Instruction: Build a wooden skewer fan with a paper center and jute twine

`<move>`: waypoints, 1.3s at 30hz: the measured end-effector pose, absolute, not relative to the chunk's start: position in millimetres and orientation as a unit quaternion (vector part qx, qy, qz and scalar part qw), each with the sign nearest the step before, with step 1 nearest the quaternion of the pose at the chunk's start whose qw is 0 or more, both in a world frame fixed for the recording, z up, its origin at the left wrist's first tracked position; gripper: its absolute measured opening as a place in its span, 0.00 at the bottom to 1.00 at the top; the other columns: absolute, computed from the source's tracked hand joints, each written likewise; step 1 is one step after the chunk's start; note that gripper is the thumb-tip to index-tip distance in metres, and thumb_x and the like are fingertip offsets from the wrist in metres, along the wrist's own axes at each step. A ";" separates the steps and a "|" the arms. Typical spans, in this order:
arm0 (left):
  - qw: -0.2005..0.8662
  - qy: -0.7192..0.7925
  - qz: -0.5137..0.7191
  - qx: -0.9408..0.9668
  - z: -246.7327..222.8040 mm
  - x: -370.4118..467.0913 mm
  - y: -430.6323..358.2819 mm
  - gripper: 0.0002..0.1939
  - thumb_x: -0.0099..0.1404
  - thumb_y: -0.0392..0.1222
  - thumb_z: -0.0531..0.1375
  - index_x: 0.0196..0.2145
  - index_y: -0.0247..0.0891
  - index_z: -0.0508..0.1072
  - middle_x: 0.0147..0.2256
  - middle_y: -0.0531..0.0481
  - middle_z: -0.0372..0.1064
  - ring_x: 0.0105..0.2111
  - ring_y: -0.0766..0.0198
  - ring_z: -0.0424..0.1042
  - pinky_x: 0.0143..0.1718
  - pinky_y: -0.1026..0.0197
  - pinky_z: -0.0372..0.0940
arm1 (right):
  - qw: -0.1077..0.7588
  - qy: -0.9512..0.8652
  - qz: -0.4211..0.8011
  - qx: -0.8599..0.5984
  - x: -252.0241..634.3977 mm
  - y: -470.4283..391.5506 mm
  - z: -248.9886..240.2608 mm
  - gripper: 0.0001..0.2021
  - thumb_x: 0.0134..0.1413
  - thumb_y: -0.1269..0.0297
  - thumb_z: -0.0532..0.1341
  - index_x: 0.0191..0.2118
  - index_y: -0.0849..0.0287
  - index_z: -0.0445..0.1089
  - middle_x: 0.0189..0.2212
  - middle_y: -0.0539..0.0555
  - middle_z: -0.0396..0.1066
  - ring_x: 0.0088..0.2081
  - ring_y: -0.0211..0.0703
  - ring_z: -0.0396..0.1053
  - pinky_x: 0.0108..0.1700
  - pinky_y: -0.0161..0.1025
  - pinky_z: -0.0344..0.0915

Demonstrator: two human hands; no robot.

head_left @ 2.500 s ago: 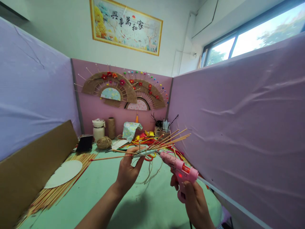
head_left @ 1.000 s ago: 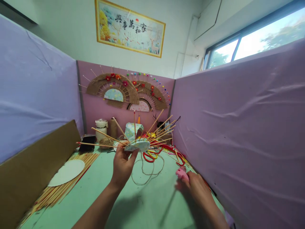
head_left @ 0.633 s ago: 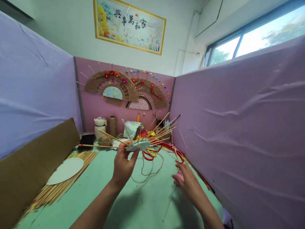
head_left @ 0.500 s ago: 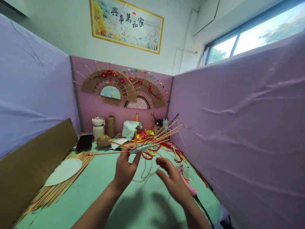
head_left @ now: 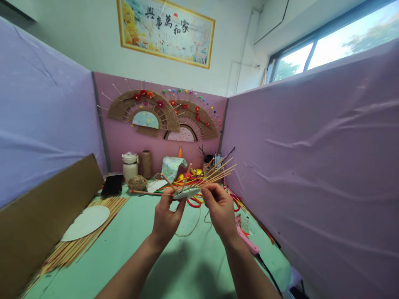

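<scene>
My left hand (head_left: 168, 215) grips a half-made fan (head_left: 187, 193) from below, thumb and fingers on its small pale-green base. Thin wooden sticks (head_left: 215, 172) spread out from that base, several to the upper right and a few to the left. At the base's right end, my right hand (head_left: 220, 205) is closed in a pinch, its fingertips touching or very near the edge. What it pinches is hidden. A thin strand of twine (head_left: 193, 229) hangs in a loop below the fan and passes just under the right hand.
A pink hot glue gun (head_left: 247, 241) with a black cord lies at right. Loose sticks (head_left: 67, 249) and a white oval card (head_left: 87, 223) lie at left beside a cardboard panel (head_left: 50, 211). Behind are a twine ball (head_left: 137, 182), a white jar (head_left: 130, 166) and patterned cloth (head_left: 171, 168).
My right hand has moved up and left to the fan's base, and its spread fingers have closed into a pinch. The left-hand sticks have turned slightly with the fan.
</scene>
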State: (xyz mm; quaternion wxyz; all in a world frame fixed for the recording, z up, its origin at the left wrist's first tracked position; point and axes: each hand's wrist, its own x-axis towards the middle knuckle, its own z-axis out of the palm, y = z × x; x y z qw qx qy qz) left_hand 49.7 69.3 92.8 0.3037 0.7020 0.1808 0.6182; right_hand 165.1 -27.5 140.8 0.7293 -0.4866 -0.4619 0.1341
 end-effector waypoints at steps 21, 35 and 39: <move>0.451 0.138 0.633 0.614 101.2 53.7 62.3 0.36 0.60 0.40 0.65 0.60 0.44 0.50 0.44 0.45 0.75 0.41 0.61 0.77 0.43 0.60 0.72 | 0.727 -0.428 0.063 -0.534 174.0 -9.7 140.1 0.12 0.54 0.57 0.62 0.27 0.60 0.69 0.22 0.48 0.67 0.26 0.37 0.63 0.30 0.34 0.60; 0.522 0.129 0.638 0.551 110.5 53.2 57.0 0.35 0.57 0.35 0.66 0.57 0.44 0.54 0.42 0.47 0.76 0.41 0.63 0.77 0.43 0.62 0.70 | 0.728 -0.416 0.083 -0.539 175.0 -5.9 134.8 0.11 0.50 0.57 0.62 0.25 0.60 0.69 0.21 0.48 0.67 0.25 0.37 0.62 0.28 0.34 0.58; 0.524 0.137 0.644 0.540 112.1 52.5 56.7 0.36 0.56 0.34 0.67 0.57 0.44 0.55 0.41 0.47 0.76 0.38 0.63 0.77 0.43 0.62 0.70 | 0.725 -0.420 0.093 -0.538 175.1 -4.5 132.4 0.12 0.51 0.57 0.62 0.25 0.60 0.68 0.21 0.47 0.65 0.24 0.36 0.61 0.28 0.34 0.57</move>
